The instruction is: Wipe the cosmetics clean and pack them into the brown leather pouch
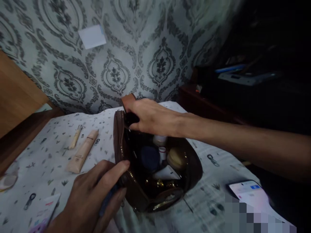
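A dark brown zippered pouch [194, 161] lies unzipped on the bed, its mouth facing up. Inside are a dark blue round item [150, 158], a round yellowish jar [176, 158], a white-capped container [160, 140] and a white tube [167, 173]. My right hand [150, 116] reaches across to the pouch's far left corner, fingers curled and partly hidden, beside a tan-brown flap or strap [128, 102]. At the pouch's near left side, my left hand [94, 194] is bent around a dark blue thing [108, 200], mostly covered; one fingertip touches the rim.
A beige squeeze tube [82, 152] and a slim small tube [75, 137] lie on the patterned sheet [55, 129]. A white-and-purple packet [46, 212] is at lower left, a lit phone [252, 197] at lower right. Behind stands a wallpapered wall [145, 58]; wooden furniture [19, 97] borders the left.
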Motion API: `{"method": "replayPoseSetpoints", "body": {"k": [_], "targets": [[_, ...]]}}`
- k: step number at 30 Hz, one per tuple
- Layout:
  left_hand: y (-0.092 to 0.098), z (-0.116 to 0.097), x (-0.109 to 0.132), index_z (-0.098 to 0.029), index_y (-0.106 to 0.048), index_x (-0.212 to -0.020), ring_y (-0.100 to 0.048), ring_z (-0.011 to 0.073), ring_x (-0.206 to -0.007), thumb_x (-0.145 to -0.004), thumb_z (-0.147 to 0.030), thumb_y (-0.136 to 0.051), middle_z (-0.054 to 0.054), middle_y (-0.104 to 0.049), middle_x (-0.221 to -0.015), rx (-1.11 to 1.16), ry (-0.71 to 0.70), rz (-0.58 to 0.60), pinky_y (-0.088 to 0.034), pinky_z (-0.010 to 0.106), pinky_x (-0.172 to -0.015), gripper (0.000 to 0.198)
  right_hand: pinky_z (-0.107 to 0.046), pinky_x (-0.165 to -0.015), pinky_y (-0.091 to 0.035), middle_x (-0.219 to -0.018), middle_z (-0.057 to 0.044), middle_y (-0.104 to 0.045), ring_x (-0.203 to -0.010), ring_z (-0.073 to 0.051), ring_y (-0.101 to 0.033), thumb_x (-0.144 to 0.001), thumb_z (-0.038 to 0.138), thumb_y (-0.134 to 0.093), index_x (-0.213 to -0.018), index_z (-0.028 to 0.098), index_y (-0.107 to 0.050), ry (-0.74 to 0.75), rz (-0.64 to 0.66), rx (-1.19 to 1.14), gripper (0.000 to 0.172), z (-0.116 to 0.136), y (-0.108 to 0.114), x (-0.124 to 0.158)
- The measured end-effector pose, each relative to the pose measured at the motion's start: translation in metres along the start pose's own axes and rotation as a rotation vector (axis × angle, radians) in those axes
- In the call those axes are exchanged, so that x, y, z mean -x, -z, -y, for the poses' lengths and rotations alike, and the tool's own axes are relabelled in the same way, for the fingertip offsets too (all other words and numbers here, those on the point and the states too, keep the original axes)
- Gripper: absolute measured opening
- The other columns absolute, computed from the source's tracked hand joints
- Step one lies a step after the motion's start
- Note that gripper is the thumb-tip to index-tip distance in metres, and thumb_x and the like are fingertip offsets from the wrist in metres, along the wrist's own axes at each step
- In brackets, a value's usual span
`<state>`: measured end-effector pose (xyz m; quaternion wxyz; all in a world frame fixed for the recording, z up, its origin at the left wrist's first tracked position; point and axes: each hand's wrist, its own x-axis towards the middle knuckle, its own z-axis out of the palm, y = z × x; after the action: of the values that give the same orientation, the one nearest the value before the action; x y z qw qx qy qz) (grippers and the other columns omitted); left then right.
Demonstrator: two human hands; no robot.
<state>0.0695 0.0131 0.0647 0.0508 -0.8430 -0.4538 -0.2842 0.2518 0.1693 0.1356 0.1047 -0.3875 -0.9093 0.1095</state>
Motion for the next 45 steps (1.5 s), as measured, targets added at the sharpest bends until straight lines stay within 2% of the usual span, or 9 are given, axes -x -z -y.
{"method": "replayPoseSetpoints", "body": {"k": [3,10,16,20,25,29,34,39,45], "targets": [[-0.002,0.001,0.0,-0.022,-0.052,-0.13,-0.065,0.0136,-0.079,-0.099,-0.021,-0.042,0.005,-0.065,-0.093,0.0,-0.015,-0.032,-0.054,0.021,-0.066,0.032,-0.027,-0.081,-0.045,-0.108,-0.007,-0.069,-0.103,-0.023,-0.062,-0.081,0.025,-0.068,-0.111,0.019,-0.064,-0.017,-0.037,0.118,0.032,-0.011,0.004,-0.016],[-0.006,0.001,0.001,-0.02,-0.053,-0.129,-0.063,0.0125,-0.076,-0.099,-0.02,-0.042,0.005,-0.062,-0.089,0.007,-0.027,-0.069,-0.052,0.02,-0.062,0.032,-0.03,-0.078,-0.048,-0.113,-0.011,-0.069,-0.104,-0.027,-0.064,-0.081,0.026,-0.066,-0.113,0.017,-0.065,-0.042,0.06,0.209,0.033,-0.012,-0.003,-0.03],[-0.009,0.002,0.003,-0.021,-0.053,-0.13,-0.064,0.0135,-0.076,-0.097,-0.02,-0.041,0.005,-0.063,-0.091,-0.003,-0.007,-0.084,-0.054,0.021,-0.062,0.034,-0.035,-0.082,-0.051,-0.121,-0.019,-0.065,-0.112,-0.032,-0.063,-0.08,0.012,-0.061,-0.109,0.011,-0.064,0.042,0.041,0.25,0.03,-0.006,-0.011,-0.038],[-0.008,0.001,0.002,-0.021,-0.053,-0.13,-0.064,0.0131,-0.077,-0.1,-0.023,-0.039,0.004,-0.063,-0.091,-0.004,-0.008,-0.065,-0.053,0.021,-0.062,0.033,-0.035,-0.083,-0.052,-0.123,-0.018,-0.065,-0.114,-0.031,-0.062,-0.078,0.006,-0.058,-0.112,0.012,-0.063,0.067,0.047,0.275,0.035,-0.007,-0.018,-0.043],[-0.007,0.002,0.003,-0.022,-0.052,-0.131,-0.064,0.0134,-0.081,-0.101,-0.026,-0.038,0.005,-0.063,-0.096,-0.018,-0.012,-0.058,-0.053,0.021,-0.066,0.033,-0.036,-0.089,-0.052,-0.123,-0.015,-0.066,-0.119,-0.029,-0.06,-0.08,0.006,-0.057,-0.123,0.016,-0.058,-0.024,0.05,0.287,0.044,-0.004,-0.023,-0.049],[-0.007,0.004,0.005,-0.023,-0.05,-0.133,-0.064,0.0136,-0.08,-0.101,-0.027,-0.038,0.004,-0.063,-0.095,-0.018,-0.015,-0.039,-0.053,0.021,-0.064,0.034,-0.036,-0.091,-0.052,-0.129,-0.015,-0.064,-0.121,-0.03,-0.06,-0.078,0.008,-0.063,-0.119,0.016,-0.062,-0.105,0.128,0.251,0.042,-0.002,-0.02,-0.054],[-0.005,0.005,0.004,-0.024,-0.049,-0.134,-0.066,0.0144,-0.082,-0.101,-0.027,-0.038,0.005,-0.064,-0.1,-0.047,-0.026,-0.015,-0.054,0.021,-0.066,0.034,-0.039,-0.099,-0.048,-0.127,-0.013,-0.066,-0.121,-0.03,-0.059,-0.074,0.013,-0.072,-0.115,0.018,-0.067,-0.162,0.173,0.178,0.042,-0.005,-0.025,-0.068],[-0.005,0.007,0.002,-0.024,-0.049,-0.134,-0.065,0.0138,-0.076,-0.101,-0.027,-0.039,0.004,-0.064,-0.094,-0.034,-0.06,-0.018,-0.053,0.02,-0.06,0.034,-0.046,-0.103,-0.045,-0.125,-0.016,-0.067,-0.119,-0.032,-0.061,-0.073,0.008,-0.07,-0.113,0.016,-0.069,-0.257,0.122,0.143,0.041,-0.005,-0.034,-0.079],[-0.002,0.008,0.003,-0.026,-0.046,-0.138,-0.065,0.0149,-0.077,-0.098,-0.025,-0.043,0.004,-0.063,-0.093,0.001,-0.019,0.03,-0.053,0.021,-0.061,0.04,-0.037,-0.098,-0.046,-0.119,-0.019,-0.069,-0.117,-0.029,-0.062,-0.079,0.007,-0.063,-0.106,0.005,-0.069,-0.17,0.041,0.107,0.028,-0.006,-0.034,-0.065]]}}
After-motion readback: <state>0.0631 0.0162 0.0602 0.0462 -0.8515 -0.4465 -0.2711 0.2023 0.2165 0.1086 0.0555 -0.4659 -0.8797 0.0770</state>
